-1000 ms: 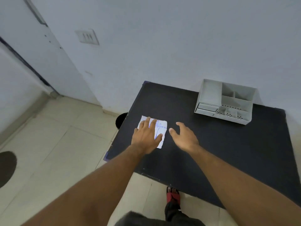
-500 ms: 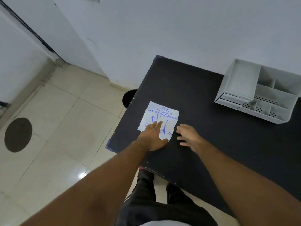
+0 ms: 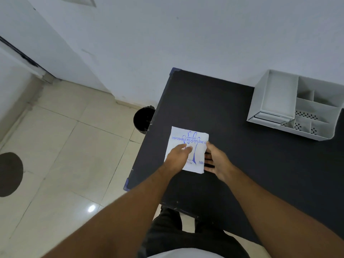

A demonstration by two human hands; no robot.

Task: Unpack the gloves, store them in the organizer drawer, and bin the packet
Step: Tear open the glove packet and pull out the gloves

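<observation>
A white glove packet (image 3: pixel 189 135) with blue print lies flat near the left edge of the black table (image 3: pixel 251 174). My left hand (image 3: pixel 178 156) rests on top of it, fingers curled and pressing it down. At the packet's right edge is my right hand (image 3: pixel 217 162), its thumb on top of the edge and its fingers against the side. The white organizer (image 3: pixel 260 101) stands at the table's far right, and its low drawer (image 3: pixel 268 117) at the front left looks closed. The gloves themselves are not visible.
A black bin (image 3: pixel 142 119) stands on the tiled floor right beside the table's left edge, partly hidden by it. A white wall runs behind the table. A dark round mat (image 3: pixel 9 174) lies on the floor at the far left.
The camera has come closer and tilted down. My right hand has moved left from the bare table onto the packet's right edge. The left hand stays on the packet.
</observation>
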